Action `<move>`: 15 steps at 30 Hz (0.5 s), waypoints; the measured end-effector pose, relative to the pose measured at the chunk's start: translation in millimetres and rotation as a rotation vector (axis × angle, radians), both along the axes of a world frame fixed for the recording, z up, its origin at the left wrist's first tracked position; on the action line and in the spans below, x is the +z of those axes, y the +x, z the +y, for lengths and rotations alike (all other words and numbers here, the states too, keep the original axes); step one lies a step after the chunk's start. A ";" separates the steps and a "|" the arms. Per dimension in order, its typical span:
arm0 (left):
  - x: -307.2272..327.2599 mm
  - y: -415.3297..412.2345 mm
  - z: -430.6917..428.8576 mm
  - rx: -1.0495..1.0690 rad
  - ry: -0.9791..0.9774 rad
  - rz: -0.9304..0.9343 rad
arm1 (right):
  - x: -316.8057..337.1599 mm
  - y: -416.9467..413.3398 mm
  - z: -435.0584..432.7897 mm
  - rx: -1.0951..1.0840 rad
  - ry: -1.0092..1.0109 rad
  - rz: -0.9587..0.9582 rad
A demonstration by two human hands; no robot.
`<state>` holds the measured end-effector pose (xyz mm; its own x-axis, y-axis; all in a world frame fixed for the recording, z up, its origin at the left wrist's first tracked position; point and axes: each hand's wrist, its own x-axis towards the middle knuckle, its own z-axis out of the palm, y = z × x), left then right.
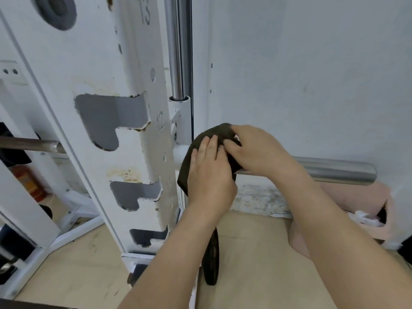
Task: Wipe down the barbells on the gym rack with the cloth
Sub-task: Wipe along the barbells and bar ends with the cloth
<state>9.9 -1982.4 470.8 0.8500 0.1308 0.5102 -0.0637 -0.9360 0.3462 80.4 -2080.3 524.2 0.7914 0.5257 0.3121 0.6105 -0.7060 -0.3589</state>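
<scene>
Hiding part of the barbell point(334, 171): draped cloth point(214, 130).

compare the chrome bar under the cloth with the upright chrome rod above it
The chrome bar lies horizontal; the upright rod stands vertical. The bar carries the dark cloth, with the left hand and right hand on it; the rod is bare. The bar's outer end is free; the rod's lower end sits in a white socket. Both are shiny metal.
</scene>
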 end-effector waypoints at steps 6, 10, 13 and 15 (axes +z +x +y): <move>-57.6 -77.3 -26.1 -0.041 -0.257 0.003 | -21.1 -3.3 59.2 -0.049 -0.192 -0.009; -48.0 -78.5 -24.6 -0.075 -0.594 0.073 | 8.2 24.6 65.7 0.029 0.060 0.705; -28.3 -58.8 -12.7 -0.076 -0.961 0.058 | 0.8 30.6 63.1 0.087 0.028 0.630; -25.0 -49.1 -6.4 -0.037 -0.926 0.133 | -23.5 12.9 48.4 -0.049 -0.211 0.063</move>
<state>-39.2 -1988.8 445.8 0.9057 0.4081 0.1149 0.0052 -0.2817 0.9595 93.3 -2032.0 500.7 0.8319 0.5346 0.1488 0.5549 -0.7976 -0.2365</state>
